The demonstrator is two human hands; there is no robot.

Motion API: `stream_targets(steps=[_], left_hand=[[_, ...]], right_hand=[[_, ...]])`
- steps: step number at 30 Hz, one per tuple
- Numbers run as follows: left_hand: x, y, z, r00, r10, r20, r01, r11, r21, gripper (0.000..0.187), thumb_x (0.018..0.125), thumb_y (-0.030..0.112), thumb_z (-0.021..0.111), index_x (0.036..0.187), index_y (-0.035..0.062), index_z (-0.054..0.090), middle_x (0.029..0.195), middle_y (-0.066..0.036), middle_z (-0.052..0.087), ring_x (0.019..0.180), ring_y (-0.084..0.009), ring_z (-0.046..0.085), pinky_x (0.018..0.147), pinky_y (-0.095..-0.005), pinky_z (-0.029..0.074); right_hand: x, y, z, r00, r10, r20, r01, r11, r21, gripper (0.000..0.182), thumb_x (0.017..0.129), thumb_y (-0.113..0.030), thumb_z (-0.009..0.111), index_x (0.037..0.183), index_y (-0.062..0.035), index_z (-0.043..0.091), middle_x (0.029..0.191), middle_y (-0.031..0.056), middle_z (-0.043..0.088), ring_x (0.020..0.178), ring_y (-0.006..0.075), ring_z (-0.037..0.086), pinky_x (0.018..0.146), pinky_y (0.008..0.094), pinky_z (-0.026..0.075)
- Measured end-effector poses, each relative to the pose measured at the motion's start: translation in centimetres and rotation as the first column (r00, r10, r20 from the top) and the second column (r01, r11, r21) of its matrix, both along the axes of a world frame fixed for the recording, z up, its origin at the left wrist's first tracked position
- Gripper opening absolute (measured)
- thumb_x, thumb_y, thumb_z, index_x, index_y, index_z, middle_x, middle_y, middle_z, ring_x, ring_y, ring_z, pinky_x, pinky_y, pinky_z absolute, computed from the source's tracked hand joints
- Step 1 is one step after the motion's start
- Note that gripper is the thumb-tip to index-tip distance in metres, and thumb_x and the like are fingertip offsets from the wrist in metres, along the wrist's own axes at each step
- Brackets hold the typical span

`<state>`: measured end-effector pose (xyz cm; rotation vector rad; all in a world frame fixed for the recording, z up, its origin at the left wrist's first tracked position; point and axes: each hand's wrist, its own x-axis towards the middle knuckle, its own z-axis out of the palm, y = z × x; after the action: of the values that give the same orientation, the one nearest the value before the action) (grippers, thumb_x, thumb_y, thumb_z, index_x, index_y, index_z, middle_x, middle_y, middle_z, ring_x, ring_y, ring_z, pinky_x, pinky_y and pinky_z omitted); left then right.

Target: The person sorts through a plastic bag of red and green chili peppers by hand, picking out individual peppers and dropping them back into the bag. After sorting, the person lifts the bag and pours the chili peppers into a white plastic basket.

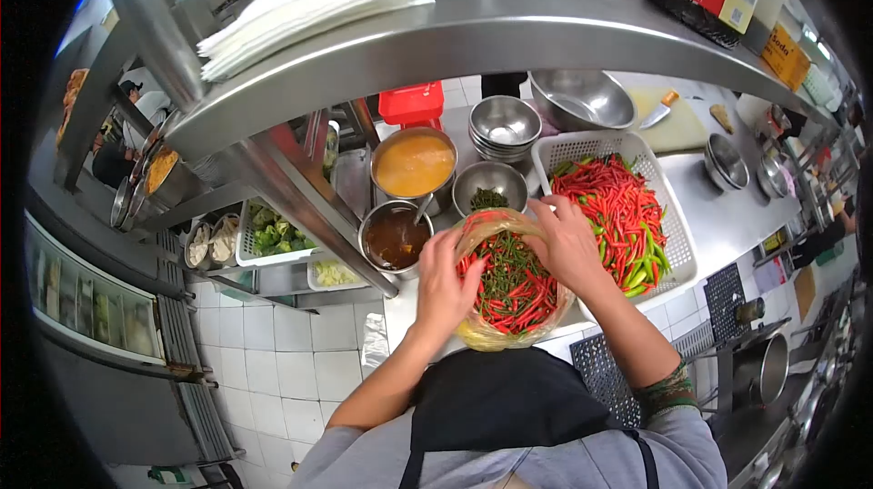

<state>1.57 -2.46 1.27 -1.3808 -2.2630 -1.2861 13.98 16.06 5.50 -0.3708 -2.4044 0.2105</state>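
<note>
A clear yellowish plastic bag [496, 338] stands open at the table's front edge, against my apron. Red chilli peppers with green stems [523, 307] fill it. My left hand [444, 278] grips the bag's left side, thumb at the inner rim. On the far right of the rim, my right hand [571, 244] holds the bag with bent fingers. Just beyond, a steel bowl [516, 187] contains dark green stems [489, 199]. Beside my right hand sits a white perforated basket [682, 248] of red chillies [609, 203], with some green chillies [647, 264] at its near corner.
To the left are a pot of orange liquid [414, 164] and a pot of dark sauce [396, 236] with a ladle. Stacked steel bowls [505, 121] and a knife [661, 109] on a cutting board [684, 133] lie farther back. A steel shelf [473, 48] spans overhead.
</note>
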Motion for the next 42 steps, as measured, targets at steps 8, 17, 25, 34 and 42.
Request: stream_targets(steps=[8, 17, 25, 34, 42], left_hand=[[-6.3, 7.2, -4.7, 0.990, -0.012, 0.138, 0.028, 0.993, -0.111, 0.020, 0.092, 0.019, 0.058, 0.105, 0.0037, 0.059, 0.095, -0.020, 0.066, 0.093, -0.0420, 0.062, 0.081, -0.0497, 0.050], [-3.9, 5.5, 1.9, 0.990, -0.138, -0.029, 0.135, 0.988, -0.078, 0.032, 0.082, 0.007, 0.068, 0.113, 0.0035, 0.062, 0.113, -0.016, 0.059, 0.106, -0.0361, 0.056, 0.092, -0.0426, 0.046], [-2.8, 2.1, 2.4, 0.974, -0.225, 0.037, 0.228, 0.969, -0.096, 0.027, 0.083, 0.006, 0.067, 0.110, 0.0003, 0.064, 0.111, -0.015, 0.062, 0.105, -0.0340, 0.058, 0.094, -0.0414, 0.047], [-1.0, -1.9, 0.4, 0.970, -0.178, 0.167, 0.201, 0.971, -0.132, 0.023, 0.084, 0.011, 0.071, 0.105, 0.0025, 0.066, 0.108, -0.013, 0.063, 0.105, -0.0327, 0.059, 0.093, -0.0407, 0.047], [-0.2, -4.3, -0.5, 0.959, -0.145, 0.243, 0.161, 0.986, -0.050, 0.021, 0.084, 0.014, 0.071, 0.102, 0.0034, 0.066, 0.106, -0.011, 0.065, 0.103, -0.0310, 0.061, 0.091, -0.0397, 0.048]], right_hand=[[-2.8, 7.5, -7.2, 0.970, 0.073, 0.231, 0.129, 0.654, -0.745, 0.016, 0.085, -0.015, 0.067, 0.093, -0.0011, 0.068, 0.071, 0.0124, 0.068, 0.070, 0.0301, 0.068, 0.067, 0.0409, 0.053], [-0.1, -1.3, 2.0, 0.920, 0.334, 0.203, -0.204, 0.854, -0.478, 0.026, 0.083, -0.013, 0.071, 0.107, -0.0043, 0.066, 0.101, 0.0144, 0.066, 0.093, 0.0272, 0.067, 0.080, 0.0421, 0.053], [0.1, -4.7, -2.2, 0.854, 0.114, 0.508, -0.081, 0.993, -0.087, 0.036, 0.080, -0.019, 0.070, 0.114, -0.0091, 0.065, 0.113, 0.0127, 0.060, 0.102, 0.0322, 0.061, 0.085, 0.0426, 0.053], [-1.2, -4.7, -2.5, 0.797, 0.072, 0.600, -0.037, 0.997, -0.069, 0.024, 0.083, -0.012, 0.060, 0.106, -0.0076, 0.066, 0.103, 0.0174, 0.058, 0.096, 0.0341, 0.063, 0.080, 0.0446, 0.054], [-1.1, -1.4, 0.8, 0.883, 0.202, 0.425, 0.041, 0.866, -0.498, 0.023, 0.081, 0.000, 0.070, 0.104, -0.0041, 0.070, 0.088, 0.0173, 0.072, 0.077, 0.0278, 0.070, 0.072, 0.0360, 0.057]])
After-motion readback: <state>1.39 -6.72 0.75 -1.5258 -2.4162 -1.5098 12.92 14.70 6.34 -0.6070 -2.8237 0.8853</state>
